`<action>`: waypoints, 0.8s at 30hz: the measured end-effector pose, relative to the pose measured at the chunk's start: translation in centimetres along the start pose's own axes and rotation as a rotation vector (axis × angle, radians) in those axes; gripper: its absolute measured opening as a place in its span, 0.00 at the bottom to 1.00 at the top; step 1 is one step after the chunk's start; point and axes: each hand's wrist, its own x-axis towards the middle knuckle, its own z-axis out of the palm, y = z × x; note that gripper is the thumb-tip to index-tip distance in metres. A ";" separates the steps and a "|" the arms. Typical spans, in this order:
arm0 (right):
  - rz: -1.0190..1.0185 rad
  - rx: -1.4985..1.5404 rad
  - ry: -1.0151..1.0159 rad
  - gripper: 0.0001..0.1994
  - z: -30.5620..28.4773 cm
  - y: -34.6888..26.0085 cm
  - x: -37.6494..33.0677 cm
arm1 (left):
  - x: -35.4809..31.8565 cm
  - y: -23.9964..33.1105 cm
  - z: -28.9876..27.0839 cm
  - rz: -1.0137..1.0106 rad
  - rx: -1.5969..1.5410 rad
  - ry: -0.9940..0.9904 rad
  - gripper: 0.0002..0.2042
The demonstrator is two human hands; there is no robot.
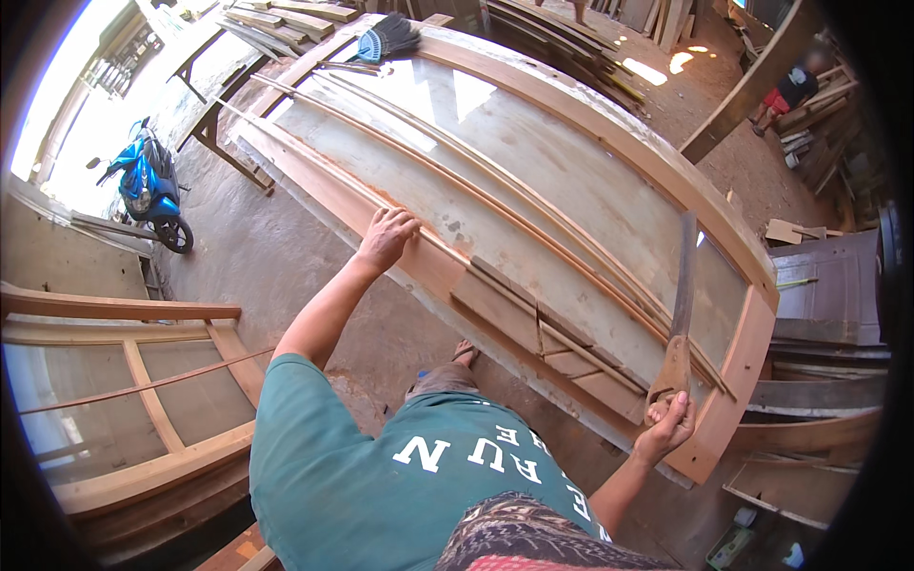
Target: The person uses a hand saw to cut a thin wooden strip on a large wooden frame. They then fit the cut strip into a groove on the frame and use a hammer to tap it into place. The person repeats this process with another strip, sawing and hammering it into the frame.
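Note:
My right hand [669,426] is wrapped round the wooden handle of a handsaw [684,285], whose blade points away over the glass panel [533,181]. My left hand [388,238] closes over a thin wooden strip [314,164] lying along the near rail of a large wooden frame [752,357]. That strip runs to the right into a slotted wooden mitre box [547,333], which rests on the same rail. The saw is apart from the slots, beyond the box's right end. Several long thin mouldings [495,186] lie lengthwise across the glass.
A blue brush [376,40] lies at the frame's far end. Another glazed wooden frame [152,381] stands at left, below a blue motorbike [148,186]. Stacked boards [571,52] lie beyond the bench, and a wooden post [747,86] rises at right. Another person [792,92] is at far right.

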 end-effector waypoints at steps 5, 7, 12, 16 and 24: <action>-0.067 0.012 -0.014 0.20 3.4 -1.0 2.2 | 0.4 -3.8 -1.8 0.089 0.089 -0.016 0.20; -0.068 0.003 -0.015 0.20 3.4 -1.7 2.6 | 1.4 -4.5 -2.8 0.132 0.087 0.029 0.21; -0.099 -0.004 0.006 0.18 2.1 -3.0 3.9 | 5.2 -3.1 -7.1 0.232 0.101 0.045 0.22; -0.099 0.033 0.070 0.20 -0.2 -3.2 5.8 | 10.1 4.1 -8.2 0.437 0.078 0.057 0.23; -0.154 0.087 0.155 0.19 -7.5 -3.5 6.8 | 20.0 24.5 -4.6 0.552 0.048 -0.042 0.21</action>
